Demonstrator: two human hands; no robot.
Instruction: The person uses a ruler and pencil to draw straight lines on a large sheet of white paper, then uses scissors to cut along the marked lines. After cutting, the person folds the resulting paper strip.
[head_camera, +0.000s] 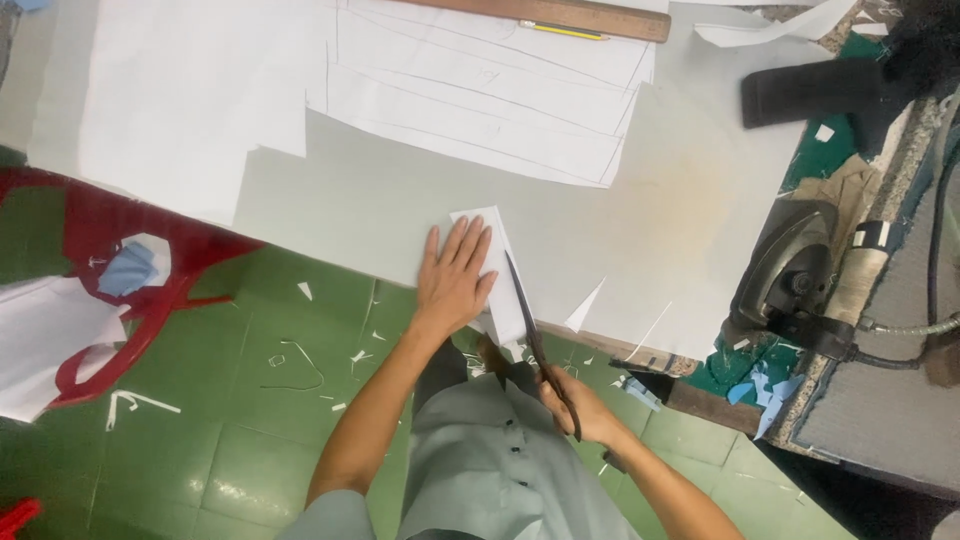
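Your left hand (455, 280) lies flat, fingers spread, pressing a small white paper piece (497, 270) at the near edge of the surface (400, 200). Your right hand (580, 405) is clamped on dark scissors (535, 340), blades pointing far along the paper's right side.

The floor (190, 440) has green tiles, with small white paper scraps scattered on it. A red plastic chair (120, 300) stands at the left, beside the pale grey surface (400, 200). At the right, a dark iron (795, 270) rests on a grey padded board (880, 420). The light is soft and even.
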